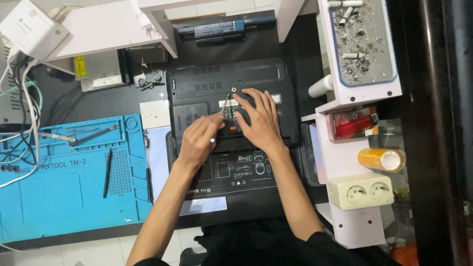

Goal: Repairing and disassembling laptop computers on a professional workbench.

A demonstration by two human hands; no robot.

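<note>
Gripping a thin metal tool (224, 105), the left hand (199, 140) is closed while the right hand (259, 120) is spread flat, holding nothing, on an upturned black laptop (197, 91) mid-worktop, whose battery (219, 28) is already out, flanked by a blue mat (59, 192) and ashtray (384, 34).

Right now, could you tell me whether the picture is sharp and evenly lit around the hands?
Head view: sharp and evenly lit; the left hand with its thin metal tool and the right hand on the black laptop underside show crisp edges, soft shadows, no glare.
</note>
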